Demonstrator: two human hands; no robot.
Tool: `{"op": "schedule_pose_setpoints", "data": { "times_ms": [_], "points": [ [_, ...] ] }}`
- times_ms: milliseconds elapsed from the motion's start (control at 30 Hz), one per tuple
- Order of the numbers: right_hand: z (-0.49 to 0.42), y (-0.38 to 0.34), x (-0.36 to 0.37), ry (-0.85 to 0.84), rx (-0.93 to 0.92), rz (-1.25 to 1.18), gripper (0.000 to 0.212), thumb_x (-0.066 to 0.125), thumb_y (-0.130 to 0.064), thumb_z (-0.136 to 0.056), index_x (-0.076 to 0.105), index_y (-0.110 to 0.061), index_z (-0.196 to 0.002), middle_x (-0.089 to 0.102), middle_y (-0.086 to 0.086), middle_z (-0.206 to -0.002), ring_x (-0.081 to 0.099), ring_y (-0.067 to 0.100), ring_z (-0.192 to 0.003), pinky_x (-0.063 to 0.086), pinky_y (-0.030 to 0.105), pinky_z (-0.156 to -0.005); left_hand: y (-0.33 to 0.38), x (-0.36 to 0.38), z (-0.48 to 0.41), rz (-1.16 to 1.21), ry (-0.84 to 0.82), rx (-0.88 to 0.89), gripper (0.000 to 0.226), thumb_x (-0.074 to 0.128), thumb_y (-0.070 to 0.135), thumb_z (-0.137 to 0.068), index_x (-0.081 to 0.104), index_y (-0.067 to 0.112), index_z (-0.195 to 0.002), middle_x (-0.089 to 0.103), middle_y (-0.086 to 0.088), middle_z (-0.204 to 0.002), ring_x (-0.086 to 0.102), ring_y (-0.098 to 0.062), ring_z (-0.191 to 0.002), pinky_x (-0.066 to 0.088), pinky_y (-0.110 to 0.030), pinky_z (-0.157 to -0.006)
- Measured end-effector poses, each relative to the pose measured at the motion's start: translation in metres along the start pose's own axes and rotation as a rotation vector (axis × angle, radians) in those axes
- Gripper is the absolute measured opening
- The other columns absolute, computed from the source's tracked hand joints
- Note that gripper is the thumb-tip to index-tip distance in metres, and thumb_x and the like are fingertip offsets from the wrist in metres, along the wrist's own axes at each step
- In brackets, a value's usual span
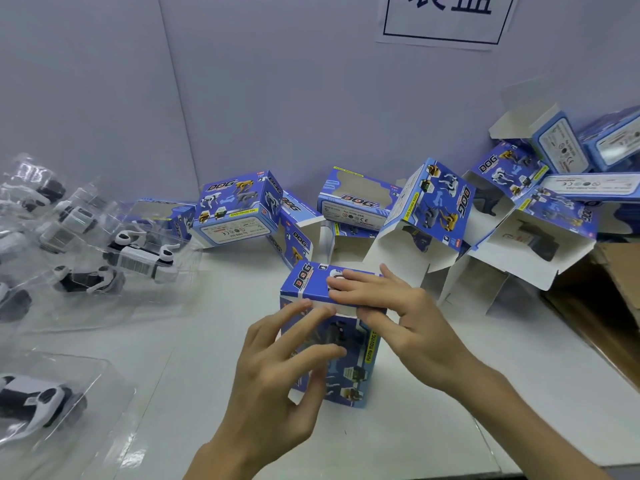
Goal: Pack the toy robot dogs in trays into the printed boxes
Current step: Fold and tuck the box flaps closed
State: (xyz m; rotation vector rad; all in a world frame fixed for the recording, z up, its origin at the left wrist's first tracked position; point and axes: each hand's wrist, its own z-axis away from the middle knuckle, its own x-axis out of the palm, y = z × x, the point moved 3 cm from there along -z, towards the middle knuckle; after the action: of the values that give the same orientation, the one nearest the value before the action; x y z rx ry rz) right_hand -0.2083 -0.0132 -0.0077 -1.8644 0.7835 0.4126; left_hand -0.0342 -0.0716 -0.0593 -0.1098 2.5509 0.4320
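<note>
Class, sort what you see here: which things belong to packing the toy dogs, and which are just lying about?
Part of the job: box gripped by the left hand, right hand pressing its top; toy dogs in trays; open boxes.
Just lying about: paper sign on the wall; brown cardboard at the right.

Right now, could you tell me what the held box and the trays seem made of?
The held box looks like thin printed cardboard, glossy blue outside; open boxes behind show white insides. The trays look like clear thin plastic: see-through, with glare.
</note>
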Motion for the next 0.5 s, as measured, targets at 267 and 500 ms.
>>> {"op": "schedule_pose_setpoints", "data": {
  "times_ms": [267,500],
  "points": [
    [0.015,0.006,0.003,-0.016,-0.034,0.142,0.046,0.045,-0.021,-0.097,0.055,-0.047,-0.134,0.040,-0.027,-0.152,0.024,0.001,-0.148,0.013,0.034,-0.122,-0.002,0.001,0.000,-0.029,-0.045,0.068,0.024,0.058,0.019,-0.087,0.072,0.029,-0.105,0.055,0.008,-0.144,0.043,-0.020,-0.140,0.038,-0.036,-0.105],
    [0.015,0.013,-0.002,0.105,0.083,-0.246,0.014,0.059,-0.012,-0.098,0.064,-0.021,-0.107,0.065,-0.019,-0.129,0.047,0.000,-0.135,0.049,0.011,-0.090,0.007,0.006,-0.007,0.105,-0.028,-0.012,0.017,0.059,0.024,-0.087,0.070,0.031,-0.098,0.059,0.014,-0.137,0.047,-0.018,-0.135,0.041,-0.026,-0.103]
  ]
}}
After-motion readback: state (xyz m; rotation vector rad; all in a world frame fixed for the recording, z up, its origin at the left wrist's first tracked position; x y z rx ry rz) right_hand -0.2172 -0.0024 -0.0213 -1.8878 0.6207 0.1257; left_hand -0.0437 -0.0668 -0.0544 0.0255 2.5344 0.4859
